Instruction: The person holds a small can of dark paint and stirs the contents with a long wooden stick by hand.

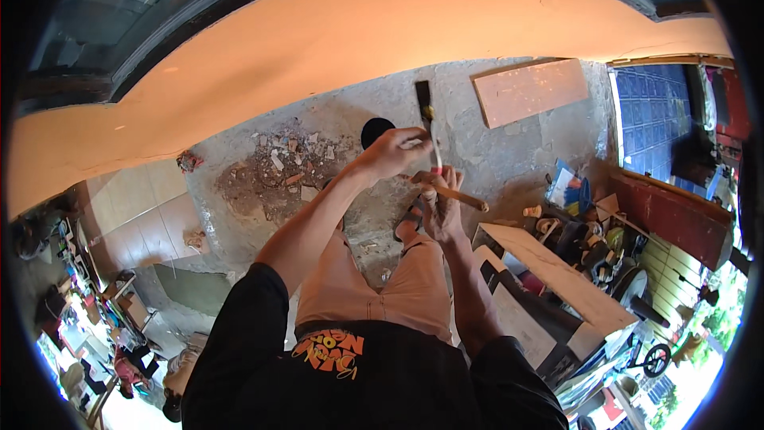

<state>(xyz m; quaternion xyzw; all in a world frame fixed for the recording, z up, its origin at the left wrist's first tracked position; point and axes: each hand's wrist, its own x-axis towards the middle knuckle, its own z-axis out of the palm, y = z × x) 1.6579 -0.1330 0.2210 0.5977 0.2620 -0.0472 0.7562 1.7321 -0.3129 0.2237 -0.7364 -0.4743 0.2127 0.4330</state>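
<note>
My left hand [391,153] is raised in front of me, its fingers curled in against a pale shaft; whether they grip it or something smaller cannot be made out. Just below and to the right, my right hand [442,211] is closed round a brown wooden stick [467,199] that lies crosswise in it. From the top of this hand rises a long, thin tool [424,97] with a flat black end, a yellowish part beneath it and a red band near my fingers. Whether stick and tool are joined is hidden by the fingers.
Broken rubble [290,161] lies on the rough grey floor beside a round black object [376,131]. Against the orange wall [334,44] rests a flat pinkish slab [532,91]. To my right stand a pale-topped cabinet [557,275] and piled clutter; floor tiles [147,211] lie left.
</note>
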